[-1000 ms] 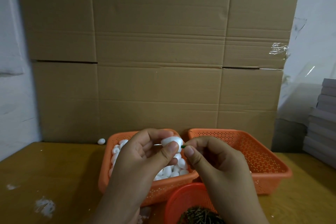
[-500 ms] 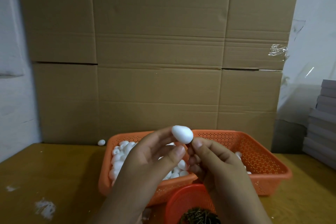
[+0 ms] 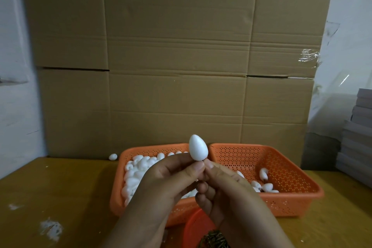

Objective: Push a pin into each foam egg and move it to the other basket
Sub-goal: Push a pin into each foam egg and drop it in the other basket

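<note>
Holding: foam egg (image 3: pixel 198 147) stands upright, narrow end up, above the gap between both baskets
Left hand (image 3: pixel 171 179): thumb and fingertips pinch the egg's base
Right hand (image 3: pixel 223 191): curled fingers pinch just beneath the egg, perhaps on a pin, which is hidden
Left basket (image 3: pixel 120 197): heaped with eggs
Right basket (image 3: pixel 291 177): a few eggs

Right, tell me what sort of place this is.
Probably a small packing or craft workshop: stacked cardboard cartons behind a wooden table, and an orange basket full of foam eggs.
</note>
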`<state>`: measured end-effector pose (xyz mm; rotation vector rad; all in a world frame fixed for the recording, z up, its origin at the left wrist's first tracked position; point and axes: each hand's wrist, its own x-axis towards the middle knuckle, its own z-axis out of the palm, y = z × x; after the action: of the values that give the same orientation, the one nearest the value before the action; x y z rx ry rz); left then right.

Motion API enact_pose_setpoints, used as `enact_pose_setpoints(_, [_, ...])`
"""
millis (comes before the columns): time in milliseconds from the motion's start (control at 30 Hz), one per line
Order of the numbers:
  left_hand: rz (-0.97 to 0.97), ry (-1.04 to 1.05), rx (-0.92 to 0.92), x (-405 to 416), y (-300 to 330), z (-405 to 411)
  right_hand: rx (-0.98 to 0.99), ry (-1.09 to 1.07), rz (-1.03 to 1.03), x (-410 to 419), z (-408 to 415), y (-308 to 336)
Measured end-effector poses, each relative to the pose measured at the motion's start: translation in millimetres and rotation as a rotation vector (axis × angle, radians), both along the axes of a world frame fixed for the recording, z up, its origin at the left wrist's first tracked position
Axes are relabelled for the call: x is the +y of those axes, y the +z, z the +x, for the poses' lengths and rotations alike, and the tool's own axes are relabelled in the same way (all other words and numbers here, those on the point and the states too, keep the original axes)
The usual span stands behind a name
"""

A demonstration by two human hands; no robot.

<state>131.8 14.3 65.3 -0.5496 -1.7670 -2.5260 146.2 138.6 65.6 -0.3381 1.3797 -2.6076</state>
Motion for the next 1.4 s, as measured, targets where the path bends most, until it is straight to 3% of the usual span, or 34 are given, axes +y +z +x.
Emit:
enact_pose_setpoints(133, [0.085,-0.039,-0.054,0,1,0,-0.011,0.002,0.009,0,-1,-1])
enact_pose_setpoints(333, [0.05,-0.031,-0.027,-1,2,1,0.093,-0.082,0.119,1,-3,-2])
enact_pose_setpoints(567, [-0.112,0.169,0.06,-2,2,3,0.377,-0.415,0.519,10,-2,0])
enact_pose_setpoints(633, [-0.162,0.216,0.083,-2,2,4,0.443,-0.537,0.534,15,-1,3])
enact_pose_setpoints(733, [-0.238,0.259,0.135,0,0,5,0.544,-0.545,0.537,16,4,9])
enact_pose_setpoints(933, [-0.376,0.321,0.258,3,-6,6,0.51,-0.578,0.524,16,3,9])
enact_pose_setpoints(1400, [-0.367,0.38,0.278,4,-11,1,0.509,-0.555,0.507,17,2,6])
